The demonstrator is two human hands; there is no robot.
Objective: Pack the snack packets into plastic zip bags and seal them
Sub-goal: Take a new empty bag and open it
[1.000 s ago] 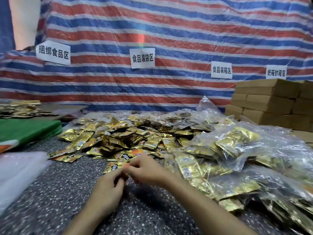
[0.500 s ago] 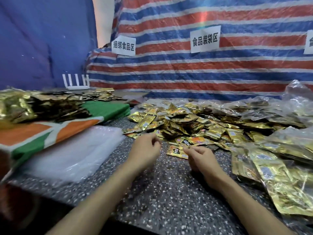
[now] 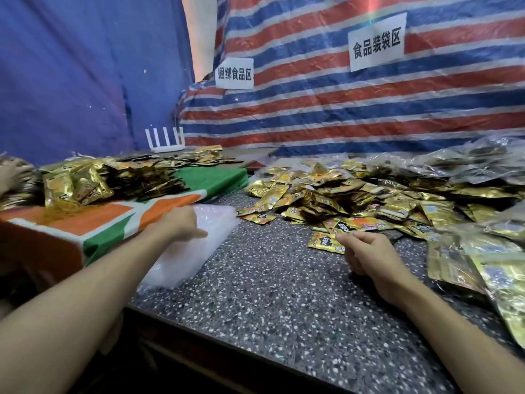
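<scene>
The left hand (image 3: 181,223) has been moved from the pile of snack packets (image 3: 355,200) onto the stack of clear bags (image 3: 187,260) left of it, thumb laid flat, other fingers hidden. The right hand (image 3: 366,251) has been kept at the pile's near edge, fingers curled by one packet (image 3: 324,242); a pinch cannot be told. Above the pile "食品装袋区" is printed on a white sign (image 3: 376,42), and "捆绑食品区" on a second sign (image 3: 234,73) further left.
</scene>
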